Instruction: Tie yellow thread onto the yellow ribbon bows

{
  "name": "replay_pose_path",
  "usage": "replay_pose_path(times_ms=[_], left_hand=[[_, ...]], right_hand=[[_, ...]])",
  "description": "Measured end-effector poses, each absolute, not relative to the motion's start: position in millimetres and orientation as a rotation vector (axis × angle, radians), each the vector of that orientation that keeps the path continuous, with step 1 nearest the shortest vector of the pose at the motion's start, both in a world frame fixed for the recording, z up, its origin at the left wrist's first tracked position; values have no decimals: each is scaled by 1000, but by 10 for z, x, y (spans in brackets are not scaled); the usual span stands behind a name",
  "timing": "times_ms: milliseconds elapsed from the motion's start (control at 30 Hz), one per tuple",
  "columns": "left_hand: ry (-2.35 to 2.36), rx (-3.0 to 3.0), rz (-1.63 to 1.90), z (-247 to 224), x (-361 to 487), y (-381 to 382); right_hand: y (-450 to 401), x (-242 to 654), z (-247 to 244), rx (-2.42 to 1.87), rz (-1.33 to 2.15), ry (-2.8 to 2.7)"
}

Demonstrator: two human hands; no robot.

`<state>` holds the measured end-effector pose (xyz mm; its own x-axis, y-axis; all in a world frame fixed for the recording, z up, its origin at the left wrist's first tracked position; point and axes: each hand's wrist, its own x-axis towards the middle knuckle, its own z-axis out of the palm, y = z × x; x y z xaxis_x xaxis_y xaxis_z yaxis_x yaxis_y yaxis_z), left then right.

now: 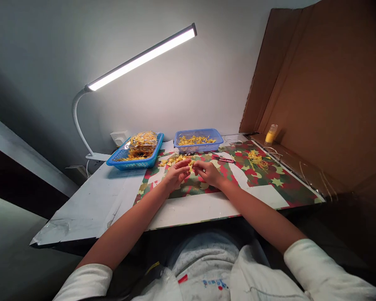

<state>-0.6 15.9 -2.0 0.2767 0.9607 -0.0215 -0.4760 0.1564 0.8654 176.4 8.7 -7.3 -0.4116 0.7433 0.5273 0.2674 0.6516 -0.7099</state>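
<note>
Worktop (90, 213): both hands are over its middle, between the near and far edges.
Left hand (177, 173): fingers curved inward, fingertips and thumb nearly together at a small yellow piece (191, 166).
Right hand (207, 172): thumb and fingers pinched on the same piece, which sits between the two hands.
Loose yellow pieces (174, 159): just beyond the left hand.
Pink tool (225, 159): beyond the right hand.
Yellow clump (257, 159): toward the right edge.
Blue basket (134, 165): near the far left corner.
Lilac basket (199, 147): at the far edge's middle.
</note>
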Motion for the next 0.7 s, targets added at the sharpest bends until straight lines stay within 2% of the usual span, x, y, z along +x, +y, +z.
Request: replay_pose_path(times_ms=[700], left_hand=[[646, 899, 1156, -17, -34, 168]], right_hand=[[78, 1764, -43, -788, 634, -1988]])
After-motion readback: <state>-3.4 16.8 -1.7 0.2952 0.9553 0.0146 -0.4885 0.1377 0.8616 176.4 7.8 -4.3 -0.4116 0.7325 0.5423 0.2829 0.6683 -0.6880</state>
